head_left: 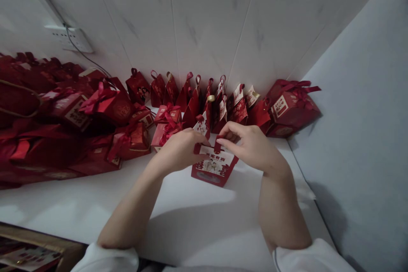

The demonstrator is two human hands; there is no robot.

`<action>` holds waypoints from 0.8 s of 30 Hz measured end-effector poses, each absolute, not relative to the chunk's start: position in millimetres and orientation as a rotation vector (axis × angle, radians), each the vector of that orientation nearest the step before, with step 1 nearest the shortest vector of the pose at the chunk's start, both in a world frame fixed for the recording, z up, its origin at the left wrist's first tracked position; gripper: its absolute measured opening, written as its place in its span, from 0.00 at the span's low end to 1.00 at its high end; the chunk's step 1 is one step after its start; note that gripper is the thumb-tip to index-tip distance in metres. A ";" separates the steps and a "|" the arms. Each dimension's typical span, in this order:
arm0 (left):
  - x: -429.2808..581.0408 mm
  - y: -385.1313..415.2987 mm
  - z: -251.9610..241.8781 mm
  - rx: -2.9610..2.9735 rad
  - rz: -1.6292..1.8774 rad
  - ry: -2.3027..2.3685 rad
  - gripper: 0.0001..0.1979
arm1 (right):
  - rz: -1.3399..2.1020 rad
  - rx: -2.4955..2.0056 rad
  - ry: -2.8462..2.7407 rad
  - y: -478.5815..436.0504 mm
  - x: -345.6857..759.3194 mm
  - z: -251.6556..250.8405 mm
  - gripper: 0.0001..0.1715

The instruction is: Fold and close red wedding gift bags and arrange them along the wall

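Observation:
A small red gift box (213,175) with a white printed panel, two cartoon figures and Chinese characters stands on the white table in front of me. My left hand (181,149) holds its upper left side, thumb on the printed front and fingers over the top edge. With thumb and forefinger, my right hand (245,142) pinches the dark red ribbon loop at the top of the box. Just behind my left hand sit red boxes with a magenta bow (168,114). Part of the box's top is hidden by my fingers.
Rows of red boxes with ribbon loops (188,93) line the tiled wall. Many bow-tied red boxes (63,148) are piled at left. A larger bow-tied box (293,108) stands in the right corner. A power strip (68,38) hangs on the wall; an open wooden drawer (38,240) is lower left.

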State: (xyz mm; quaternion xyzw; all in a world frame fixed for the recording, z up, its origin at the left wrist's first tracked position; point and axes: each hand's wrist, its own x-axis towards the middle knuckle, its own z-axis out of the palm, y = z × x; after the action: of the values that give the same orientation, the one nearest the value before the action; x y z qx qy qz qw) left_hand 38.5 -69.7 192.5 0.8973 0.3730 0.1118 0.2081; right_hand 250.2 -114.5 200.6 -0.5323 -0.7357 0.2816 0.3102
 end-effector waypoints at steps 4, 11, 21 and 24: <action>47.1 -74.5 186.7 2.403 0.323 1.035 0.12 | 0.816 -1.427 -1.941 -118.8 252.8 203.5 0.05; 50.8 -73.4 182.6 2.404 0.323 1.044 0.08 | 0.774 -1.423 -2.196 -115.7 261.1 199.1 0.07; 48.5 -70.7 190.2 2.504 0.423 0.903 0.09 | 0.634 -1.365 -2.348 -111.0 257.2 196.2 0.06; 46.0 -72.0 193.0 2.484 0.458 0.878 0.10 | 0.583 -1.334 -2.333 -114.8 257.1 200.4 0.05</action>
State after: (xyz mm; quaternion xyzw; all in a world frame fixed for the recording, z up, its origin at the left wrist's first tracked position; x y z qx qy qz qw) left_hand 46.0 -72.0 193.0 0.9037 0.3193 0.1667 0.2314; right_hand 257.1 -114.8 200.4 -0.4758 -0.8321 0.2079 0.1948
